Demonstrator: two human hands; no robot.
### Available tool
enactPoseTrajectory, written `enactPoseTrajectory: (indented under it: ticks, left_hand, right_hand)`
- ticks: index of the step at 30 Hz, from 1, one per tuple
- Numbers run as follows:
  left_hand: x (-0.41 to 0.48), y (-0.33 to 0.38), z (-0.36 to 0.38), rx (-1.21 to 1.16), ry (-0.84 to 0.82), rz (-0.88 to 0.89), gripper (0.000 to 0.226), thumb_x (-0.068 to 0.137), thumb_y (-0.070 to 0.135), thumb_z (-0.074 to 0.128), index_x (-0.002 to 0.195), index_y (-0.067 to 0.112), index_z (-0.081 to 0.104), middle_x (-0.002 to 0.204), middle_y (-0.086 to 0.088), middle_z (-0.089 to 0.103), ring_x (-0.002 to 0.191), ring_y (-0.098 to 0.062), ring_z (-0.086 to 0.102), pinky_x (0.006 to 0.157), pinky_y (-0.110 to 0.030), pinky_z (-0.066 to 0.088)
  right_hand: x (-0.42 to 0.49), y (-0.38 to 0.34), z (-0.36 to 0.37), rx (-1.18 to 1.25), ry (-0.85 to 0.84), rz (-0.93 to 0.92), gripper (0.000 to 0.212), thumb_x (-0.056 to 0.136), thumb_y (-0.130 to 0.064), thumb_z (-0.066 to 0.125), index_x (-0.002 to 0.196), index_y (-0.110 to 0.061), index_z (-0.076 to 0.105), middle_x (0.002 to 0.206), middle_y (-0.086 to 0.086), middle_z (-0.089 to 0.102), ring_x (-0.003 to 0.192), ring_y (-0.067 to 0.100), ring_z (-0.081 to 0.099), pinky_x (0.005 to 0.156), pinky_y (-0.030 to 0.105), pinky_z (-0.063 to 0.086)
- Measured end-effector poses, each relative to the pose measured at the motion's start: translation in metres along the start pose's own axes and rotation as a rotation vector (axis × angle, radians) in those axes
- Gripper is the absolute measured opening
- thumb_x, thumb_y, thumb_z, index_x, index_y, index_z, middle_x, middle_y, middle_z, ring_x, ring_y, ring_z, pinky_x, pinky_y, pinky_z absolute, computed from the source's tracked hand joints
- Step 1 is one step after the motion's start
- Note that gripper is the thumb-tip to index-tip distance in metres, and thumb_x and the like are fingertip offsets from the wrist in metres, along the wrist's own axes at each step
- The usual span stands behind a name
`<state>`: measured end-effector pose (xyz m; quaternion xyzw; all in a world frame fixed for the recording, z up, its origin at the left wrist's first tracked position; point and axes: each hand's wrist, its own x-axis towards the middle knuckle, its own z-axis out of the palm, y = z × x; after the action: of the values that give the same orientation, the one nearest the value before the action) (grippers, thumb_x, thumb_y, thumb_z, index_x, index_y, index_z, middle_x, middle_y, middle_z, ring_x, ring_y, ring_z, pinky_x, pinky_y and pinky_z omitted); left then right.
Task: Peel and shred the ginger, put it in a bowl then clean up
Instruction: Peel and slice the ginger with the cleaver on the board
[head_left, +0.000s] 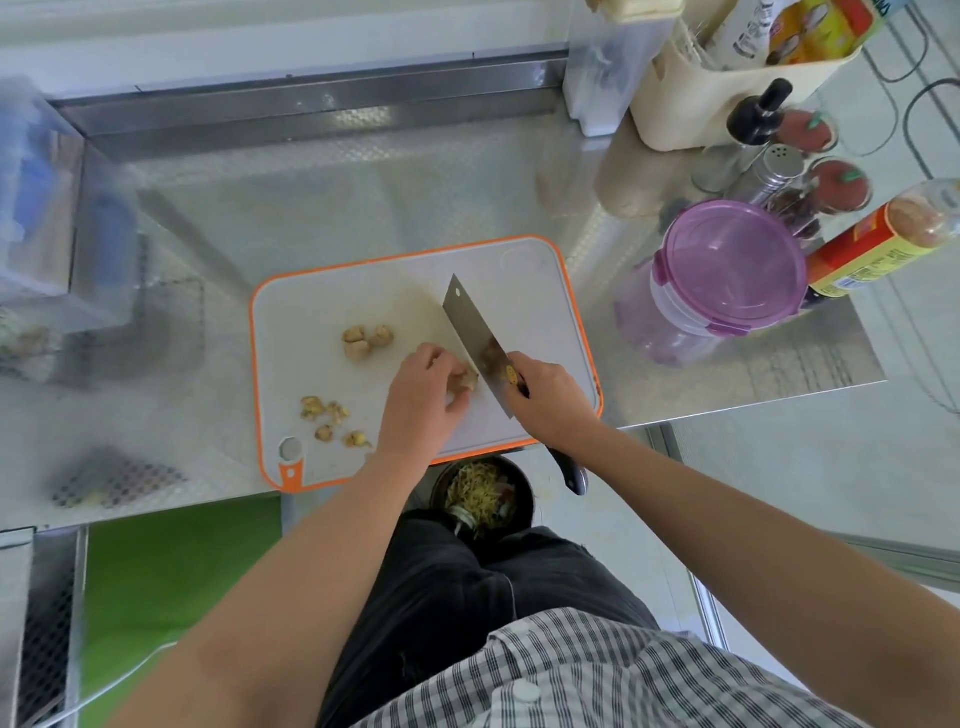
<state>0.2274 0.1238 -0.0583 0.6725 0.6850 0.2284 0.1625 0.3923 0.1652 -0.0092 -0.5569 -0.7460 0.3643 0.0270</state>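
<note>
We count three tan ginger chunks (366, 340) and about four peel scraps (332, 421) on one white orange-rimmed cutting board (322, 306). Our left hand (426, 397) pinches another ginger knob (470, 382); our right hand (550, 400) grips one steel cleaver (470, 325). One dark round bowl (528, 493) holds yellow shreds.

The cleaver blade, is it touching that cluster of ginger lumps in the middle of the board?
Apart. The head view shows a strip of bare cutting board between the cleaver blade and the ginger lumps.

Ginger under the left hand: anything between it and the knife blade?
Nothing visible. The knife stands right beside the ginger that the left hand holds on the board; other pieces lie off to the left.
</note>
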Motion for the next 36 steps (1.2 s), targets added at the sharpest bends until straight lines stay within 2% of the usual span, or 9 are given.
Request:
enactPoseTrajectory:
  ticks: [4, 7, 9, 16, 19, 24, 31, 34, 36]
  left_hand:
    - [-0.001, 0.005, 0.002, 0.0, 0.039, -0.018, 0.022, 0.07, 0.006, 0.078, 0.087, 0.009, 0.065, 0.09, -0.007, 0.059, 0.079, -0.025, 0.057, 0.069, -0.024, 0.039]
    - [-0.002, 0.008, 0.001, -0.068, 0.046, -0.037, 0.02, 0.068, 0.003, 0.08, 0.081, 0.01, 0.067, 0.082, -0.006, 0.057, 0.067, -0.023, 0.059, 0.061, -0.027, 0.045]
    - [0.0, 0.008, 0.0, -0.105, 0.041, -0.055, 0.017, 0.069, 0.003, 0.081, 0.079, 0.01, 0.069, 0.08, -0.004, 0.056, 0.064, -0.022, 0.06, 0.061, -0.03, 0.052]
    - [0.0, 0.008, 0.0, -0.156, 0.02, -0.087, 0.014, 0.071, 0.004, 0.081, 0.081, 0.008, 0.072, 0.082, -0.003, 0.056, 0.069, -0.021, 0.06, 0.068, -0.039, 0.058]
    - [0.0, 0.008, 0.0, -0.157, 0.017, -0.085, 0.013, 0.071, 0.005, 0.081, 0.08, 0.007, 0.072, 0.082, -0.004, 0.057, 0.071, -0.023, 0.061, 0.068, -0.041, 0.058]
    - [0.001, 0.007, 0.0, -0.172, 0.001, -0.081, 0.015, 0.069, 0.004, 0.082, 0.08, 0.006, 0.072, 0.083, -0.003, 0.058, 0.074, -0.025, 0.061, 0.069, -0.043, 0.057]
    - [0.003, 0.004, -0.001, -0.168, -0.007, -0.077, 0.017, 0.067, 0.004, 0.084, 0.079, 0.006, 0.072, 0.081, -0.003, 0.058, 0.071, -0.023, 0.061, 0.067, -0.037, 0.056]
    - [0.004, 0.005, -0.003, -0.184, -0.008, -0.076, 0.018, 0.065, 0.002, 0.084, 0.077, 0.007, 0.072, 0.079, 0.004, 0.052, 0.069, -0.017, 0.055, 0.064, -0.026, 0.047]
    - [0.004, 0.004, -0.003, -0.183, -0.01, -0.073, 0.018, 0.065, 0.001, 0.084, 0.077, 0.007, 0.072, 0.079, 0.003, 0.054, 0.069, -0.017, 0.056, 0.065, -0.025, 0.045]
  right_hand:
    - [-0.003, -0.004, -0.006, 0.013, 0.071, -0.042, 0.016, 0.093, -0.02, 0.046, 0.079, -0.016, 0.039, 0.062, -0.001, 0.045, 0.061, 0.026, 0.045, 0.048, 0.03, 0.027]
    - [-0.004, -0.004, -0.009, -0.047, 0.043, -0.086, 0.018, 0.096, -0.027, 0.045, 0.082, -0.015, 0.044, 0.066, 0.002, 0.051, 0.063, 0.027, 0.049, 0.048, 0.03, 0.029]
    - [-0.005, -0.004, -0.01, -0.111, 0.032, -0.107, 0.019, 0.097, -0.026, 0.044, 0.084, -0.013, 0.045, 0.065, 0.001, 0.047, 0.063, 0.027, 0.047, 0.046, 0.029, 0.026]
    - [-0.007, -0.009, -0.014, -0.2, -0.019, -0.118, 0.012, 0.096, -0.022, 0.043, 0.089, -0.012, 0.046, 0.063, -0.002, 0.04, 0.064, 0.027, 0.046, 0.047, 0.029, 0.024]
    - [-0.006, -0.014, -0.019, -0.242, -0.066, -0.12, 0.01, 0.094, -0.017, 0.041, 0.085, -0.015, 0.039, 0.065, -0.002, 0.038, 0.067, 0.027, 0.043, 0.047, 0.028, 0.022]
    - [-0.005, -0.017, -0.026, -0.303, -0.141, -0.11, 0.008, 0.097, -0.02, 0.037, 0.09, -0.019, 0.034, 0.078, 0.002, 0.046, 0.071, 0.027, 0.045, 0.047, 0.027, 0.022]
    - [-0.005, -0.024, -0.023, -0.357, -0.192, -0.058, 0.004, 0.095, -0.012, 0.036, 0.097, -0.012, 0.039, 0.082, 0.005, 0.046, 0.073, 0.029, 0.045, 0.053, 0.03, 0.026]
    - [-0.008, -0.027, -0.03, -0.397, -0.216, -0.041, 0.017, 0.093, -0.009, 0.037, 0.108, -0.012, 0.044, 0.085, 0.006, 0.046, 0.074, 0.029, 0.045, 0.059, 0.031, 0.029]
    - [-0.008, -0.028, -0.032, -0.42, -0.222, -0.042, 0.022, 0.092, -0.008, 0.037, 0.112, -0.011, 0.044, 0.086, 0.006, 0.046, 0.074, 0.029, 0.045, 0.061, 0.031, 0.031]
